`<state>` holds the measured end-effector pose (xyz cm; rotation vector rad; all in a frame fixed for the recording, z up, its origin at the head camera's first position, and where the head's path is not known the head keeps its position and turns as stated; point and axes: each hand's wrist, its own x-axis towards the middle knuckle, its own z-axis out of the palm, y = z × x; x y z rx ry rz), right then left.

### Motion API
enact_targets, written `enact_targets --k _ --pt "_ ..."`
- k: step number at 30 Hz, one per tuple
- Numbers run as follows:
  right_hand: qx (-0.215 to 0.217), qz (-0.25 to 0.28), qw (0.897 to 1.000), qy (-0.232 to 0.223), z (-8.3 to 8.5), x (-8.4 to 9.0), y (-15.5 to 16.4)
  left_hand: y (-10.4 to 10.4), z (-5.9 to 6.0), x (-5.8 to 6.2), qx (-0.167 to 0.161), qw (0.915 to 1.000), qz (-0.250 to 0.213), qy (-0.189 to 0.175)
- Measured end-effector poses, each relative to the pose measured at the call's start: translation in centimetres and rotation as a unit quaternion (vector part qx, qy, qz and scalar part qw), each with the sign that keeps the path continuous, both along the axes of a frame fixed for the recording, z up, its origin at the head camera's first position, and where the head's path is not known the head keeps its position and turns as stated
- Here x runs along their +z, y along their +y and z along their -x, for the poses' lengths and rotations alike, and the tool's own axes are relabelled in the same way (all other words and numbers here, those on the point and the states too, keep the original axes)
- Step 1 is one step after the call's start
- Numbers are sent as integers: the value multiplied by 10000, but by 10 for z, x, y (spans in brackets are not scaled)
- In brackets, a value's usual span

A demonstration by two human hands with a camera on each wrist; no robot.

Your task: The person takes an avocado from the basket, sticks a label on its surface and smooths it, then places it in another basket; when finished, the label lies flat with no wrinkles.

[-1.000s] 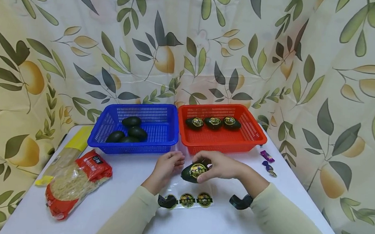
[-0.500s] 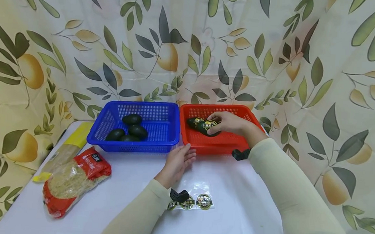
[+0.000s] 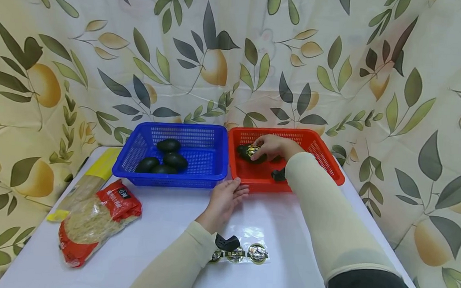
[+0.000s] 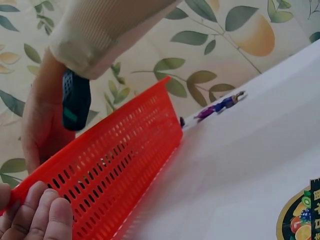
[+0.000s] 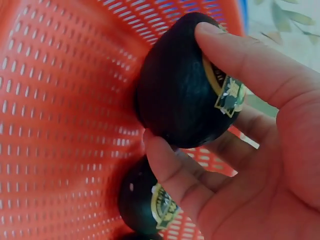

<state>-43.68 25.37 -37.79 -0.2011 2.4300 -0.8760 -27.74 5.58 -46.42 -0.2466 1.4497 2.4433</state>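
In the red basket (image 3: pixel 334 161) my right hand (image 3: pixel 275 146) holds a dark avocado (image 5: pixel 170 90) bearing a round black-and-gold sticker, thumb on top and fingers around its lower side. Another stickered avocado (image 5: pixel 137 200) lies just below it in the right wrist view. At the basket's front left, my left hand (image 3: pixel 224 201) has its loosely bent fingers (image 4: pixel 55 217) against the perforated outer wall, thumb tip by the rim. Below that hand lies a clear sheet of round stickers (image 3: pixel 257 253), partly covered by the left wrist's camera.
A blue basket (image 3: pixel 208 178) with several dark avocados (image 3: pixel 175 161) adjoins the red one. On the left lie a red-and-clear food bag (image 3: pixel 95 224) and a yellow packet (image 3: pixel 94 175). Wrapped candies (image 4: pixel 217 107) lie beyond the red basket. A leaf-patterned curtain (image 3: pixel 149 46) borders the table.
My right hand has carried the stickered avocado from above the sticker sheet into the red basket and shifted it slightly left. My left hand has moved forward to the basket's front wall.
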Motion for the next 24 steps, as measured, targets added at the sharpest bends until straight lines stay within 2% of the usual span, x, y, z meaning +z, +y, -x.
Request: enact_targets --k 8,13,24 --pt "368 -726 9955 -482 1 -4 -13 3 -3 2 -21 10000 72 -13" --pt "347 -995 9918 -717 4 -6 -18 4 -3 -1 -44 10000 56 -56" --pt "168 -1058 9909 -812 8 -6 -27 -3 1 2 -74 9998 131 -102"
